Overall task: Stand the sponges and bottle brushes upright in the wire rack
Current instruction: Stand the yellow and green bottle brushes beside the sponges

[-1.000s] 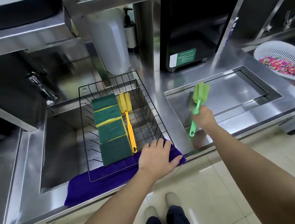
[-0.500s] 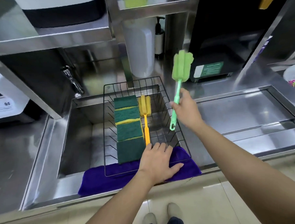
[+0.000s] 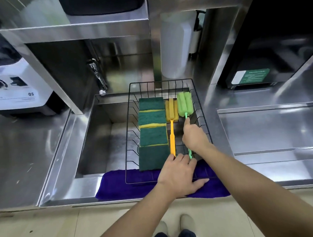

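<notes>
my right hand [image 3: 195, 136] pinches the green brush [image 3: 184, 104] handle, seating it beside the yellow brush [image 3: 171, 116]; left hand [image 3: 179, 174], fingers spread, steadies the wire rack [image 3: 129, 130].

Bright, even overhead light; soft glare streaks the brushed stainless-steel counter [image 3: 271, 131]. Straight edges bow toward the corners, and fine detail looks slightly soft.

Left hand [image 3: 179, 174] flat, palm down, fingers spread forward, thumb out to the right. Right hand [image 3: 194, 136] closed around a thin handle, index finger extended forward. Both forearms bare, reaching forward.
</notes>
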Demonstrator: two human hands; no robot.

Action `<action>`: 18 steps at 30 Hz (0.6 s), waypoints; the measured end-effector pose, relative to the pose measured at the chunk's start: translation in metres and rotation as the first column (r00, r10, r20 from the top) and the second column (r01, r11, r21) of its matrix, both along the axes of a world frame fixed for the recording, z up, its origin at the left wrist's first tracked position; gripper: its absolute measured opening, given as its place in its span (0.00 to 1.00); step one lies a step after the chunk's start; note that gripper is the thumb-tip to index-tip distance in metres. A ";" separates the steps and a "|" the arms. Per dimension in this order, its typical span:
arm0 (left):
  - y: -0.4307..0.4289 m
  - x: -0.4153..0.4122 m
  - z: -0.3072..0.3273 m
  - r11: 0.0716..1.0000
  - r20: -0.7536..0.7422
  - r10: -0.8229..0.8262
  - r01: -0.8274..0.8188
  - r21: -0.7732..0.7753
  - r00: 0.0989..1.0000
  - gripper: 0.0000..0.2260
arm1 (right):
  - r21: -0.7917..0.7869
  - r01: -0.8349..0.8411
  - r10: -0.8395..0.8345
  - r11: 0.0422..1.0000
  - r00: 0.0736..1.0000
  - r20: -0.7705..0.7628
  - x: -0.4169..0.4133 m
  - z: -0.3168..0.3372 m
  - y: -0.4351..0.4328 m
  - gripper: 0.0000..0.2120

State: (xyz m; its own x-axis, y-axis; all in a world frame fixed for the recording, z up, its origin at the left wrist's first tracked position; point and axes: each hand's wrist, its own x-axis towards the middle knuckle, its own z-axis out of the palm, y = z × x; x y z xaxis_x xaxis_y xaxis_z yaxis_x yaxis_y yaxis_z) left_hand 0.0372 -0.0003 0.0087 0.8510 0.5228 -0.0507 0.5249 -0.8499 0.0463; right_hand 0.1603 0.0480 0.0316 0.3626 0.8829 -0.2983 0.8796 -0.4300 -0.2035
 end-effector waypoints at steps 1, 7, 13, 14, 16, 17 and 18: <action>0.000 0.000 -0.001 1.000 0.004 -0.003 0.003 0.004 1.000 0.29 | -0.006 0.003 -0.003 1.000 1.000 0.003 0.000 -0.001 0.001 0.32; 0.000 0.000 -0.004 1.000 0.031 -0.012 0.012 0.005 0.999 0.29 | -0.056 0.015 -0.018 0.998 0.998 -0.060 0.001 -0.006 0.011 0.32; -0.001 0.001 -0.006 1.000 0.055 -0.012 0.012 -0.013 0.998 0.31 | -0.157 -0.002 -0.001 0.988 1.000 -0.018 -0.002 -0.011 0.016 0.34; -0.001 0.001 -0.006 1.000 0.057 -0.009 0.010 -0.015 0.998 0.30 | -0.169 -0.011 0.010 0.986 1.000 -0.009 -0.003 -0.014 0.016 0.34; -0.001 0.001 -0.005 1.000 0.059 -0.005 0.006 -0.026 0.998 0.30 | -0.184 -0.020 0.022 0.983 1.000 0.010 -0.003 -0.018 0.015 0.35; -0.001 0.002 -0.005 0.999 0.061 -0.002 0.004 -0.038 0.998 0.30 | -0.189 -0.021 0.024 0.982 1.000 0.013 -0.003 -0.019 0.015 0.35; -0.001 0.001 -0.005 0.999 0.068 0.002 0.002 -0.052 0.998 0.31 | -0.192 -0.022 0.024 0.981 1.000 0.008 -0.003 -0.019 0.016 0.35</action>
State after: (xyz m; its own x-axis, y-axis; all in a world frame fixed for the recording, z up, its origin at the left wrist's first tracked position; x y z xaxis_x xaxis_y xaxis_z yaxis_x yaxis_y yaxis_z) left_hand 0.0385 -0.0008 0.0042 0.8534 0.5209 -0.0201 0.5190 -0.8454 0.1260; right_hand 0.1570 0.0636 0.0129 0.3469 0.8177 -0.4594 0.8911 -0.4401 -0.1106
